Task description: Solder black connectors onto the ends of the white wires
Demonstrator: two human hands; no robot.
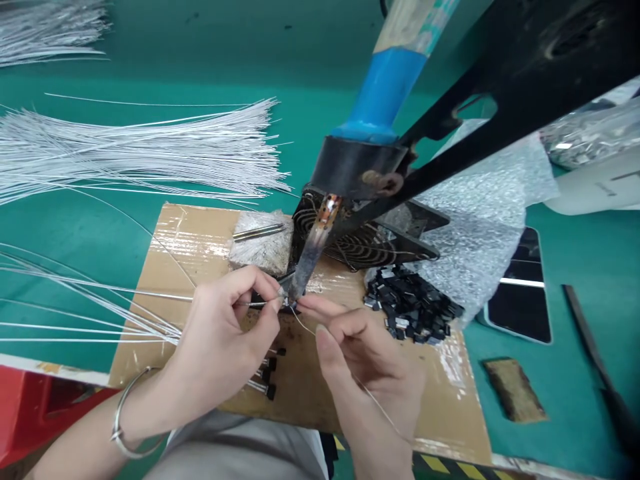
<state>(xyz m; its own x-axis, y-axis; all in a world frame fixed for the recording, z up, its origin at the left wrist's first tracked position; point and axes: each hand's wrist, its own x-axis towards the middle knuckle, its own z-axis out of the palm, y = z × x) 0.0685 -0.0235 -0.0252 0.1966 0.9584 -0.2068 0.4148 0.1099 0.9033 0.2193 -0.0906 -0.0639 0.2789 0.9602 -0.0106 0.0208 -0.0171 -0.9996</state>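
Observation:
A soldering iron (317, 241) is held in a black stand, its tip pointing down between my hands. With thumb and forefinger, my left hand (233, 333) pinches a thin white cable (165, 294) right at the iron's tip; the small piece at the cable's end is too tiny to make out. My right hand (367, 373) grips a thin strand of solder wire (303, 322), whose end reaches the tip. Beneath my left hand, several cables with black connectors (270, 377) lie on the cardboard (320, 393).
Black connector parts (413, 303) are heaped right of the iron, before a fan (360, 243) and bubble wrap (480, 200). A bundle of white cables (140, 153) lies at left. At right are a phone (523, 293), a brown sponge (515, 390) and a dark tool (595, 353).

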